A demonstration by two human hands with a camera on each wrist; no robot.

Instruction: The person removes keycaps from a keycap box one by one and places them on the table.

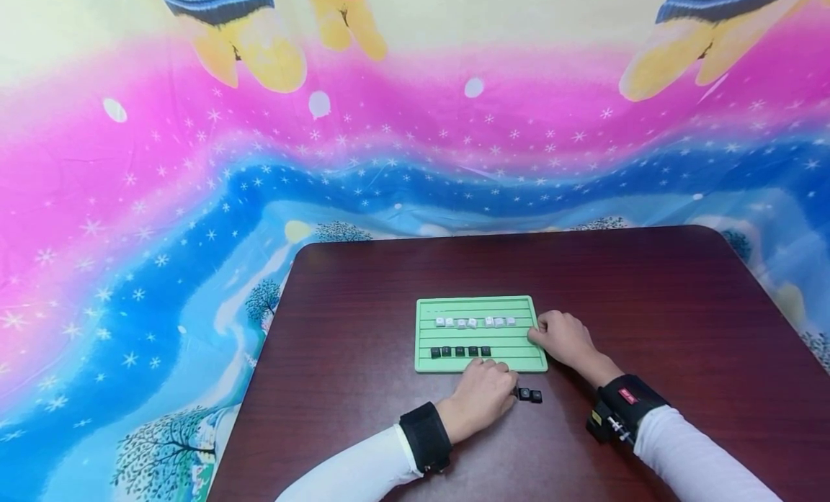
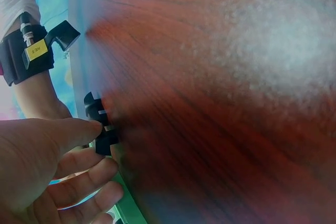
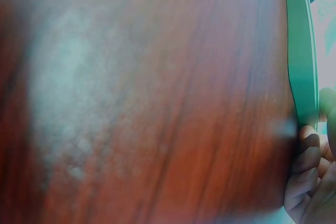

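Just in front of the green board (image 1: 512, 340), a black keycap (image 2: 106, 144) was pinched in the left hand (image 1: 481, 390), beside other black keycaps (image 1: 535, 396); the right hand (image 1: 569, 340) clasped the board's right edge, near the white keycaps (image 1: 472, 323).

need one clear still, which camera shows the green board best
The head view, because the green board shows nearly whole there, from above. The left wrist view catches only a piece low down; the right wrist view, a strip at far right.
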